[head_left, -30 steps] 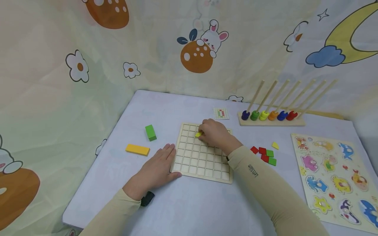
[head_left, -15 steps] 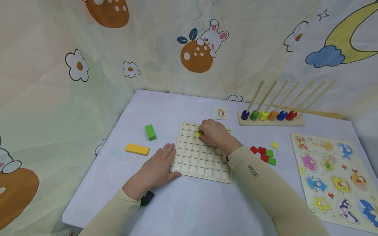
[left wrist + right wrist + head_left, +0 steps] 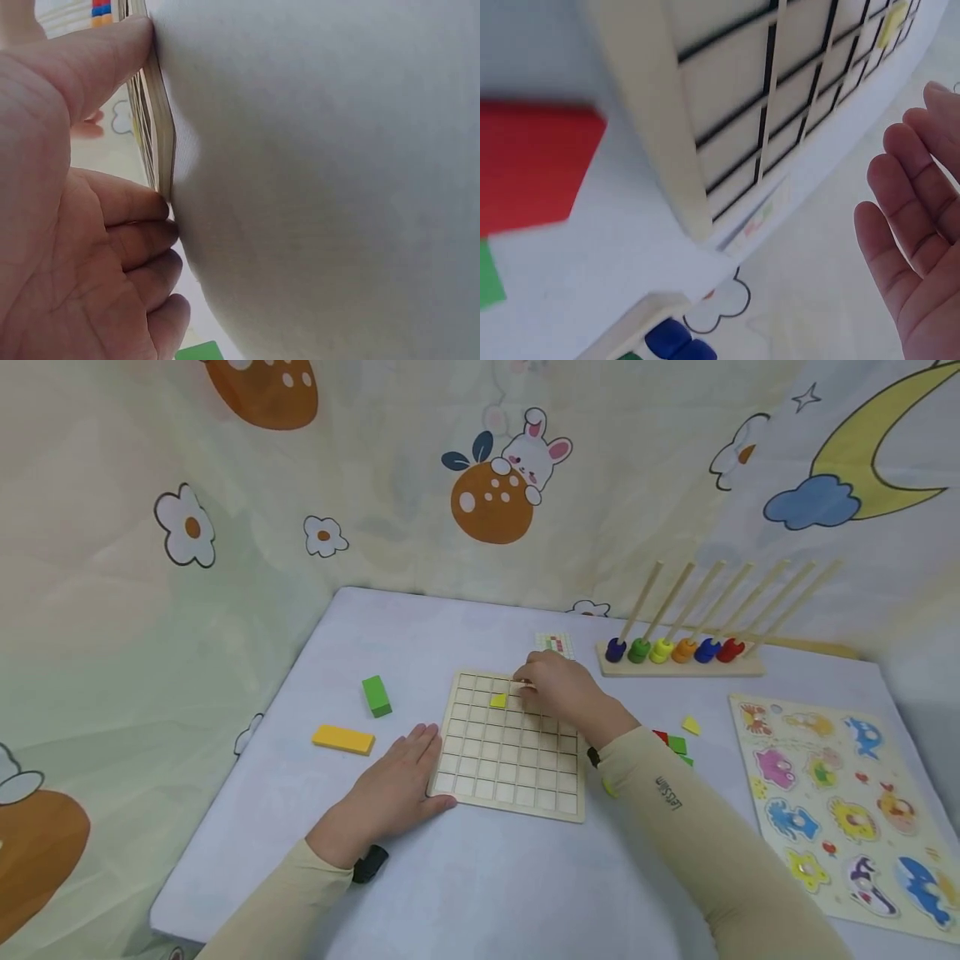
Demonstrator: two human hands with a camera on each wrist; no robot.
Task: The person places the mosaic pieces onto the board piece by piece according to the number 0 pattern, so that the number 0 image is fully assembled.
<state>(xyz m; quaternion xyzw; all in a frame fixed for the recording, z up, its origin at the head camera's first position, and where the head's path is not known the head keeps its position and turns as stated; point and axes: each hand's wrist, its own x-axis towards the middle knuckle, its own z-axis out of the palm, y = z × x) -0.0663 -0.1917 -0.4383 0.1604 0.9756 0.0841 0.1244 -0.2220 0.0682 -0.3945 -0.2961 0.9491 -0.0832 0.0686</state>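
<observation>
A wooden grid board [image 3: 486,768] lies mid-table. One small yellow piece [image 3: 498,701] sits in a cell near its top left; the right wrist view shows the same yellow piece [image 3: 892,24] on the grid. My right hand [image 3: 566,689] hovers over the board's upper right part, just right of that piece. In the right wrist view its fingers [image 3: 889,236] are loosely extended with nothing in them. My left hand [image 3: 397,785] rests flat at the board's left edge. Seen from the left wrist, its thumb [image 3: 112,49] touches the board's edge [image 3: 159,124], fingertips beside the corner.
Beyond the board is a small pattern card [image 3: 554,644]. Red and green tiles [image 3: 677,745] and a yellow triangle [image 3: 691,725] lie right, partly behind the sleeve. A green block [image 3: 377,696] and an orange-yellow block [image 3: 343,739] lie left. A peg rack [image 3: 682,667] and a picture puzzle [image 3: 813,777] stand right.
My right hand has let go of the yellow piece and shifted right, leaving it on the grid. The left hand keeps its place at the board's edge.
</observation>
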